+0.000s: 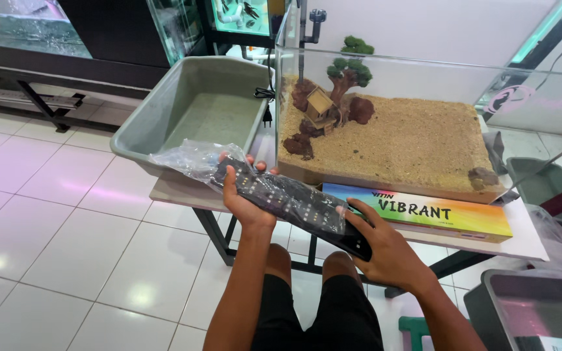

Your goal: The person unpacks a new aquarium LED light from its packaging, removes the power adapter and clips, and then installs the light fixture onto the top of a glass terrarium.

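Note:
My left hand (245, 198) grips the upper end of a long flat black bar (294, 205) that is half inside a clear plastic bag (193, 159). My right hand (378, 244) holds the bar's lower end, thumb on top. The bar slants from upper left to lower right, just in front of a glass aquarium (391, 130) with a sand bed, a small model tree, a little hut and dark rocks. A long rainbow-coloured box (424, 211) lies on the table against the tank's front glass, right of my hands.
A grey-green plastic tub (164, 123) sits left of the aquarium on the white table (528, 244). Another grey tub (528, 305) stands at lower right on the floor. White tiled floor spreads to the left, with glass tanks on dark stands behind. My knees are below the bar.

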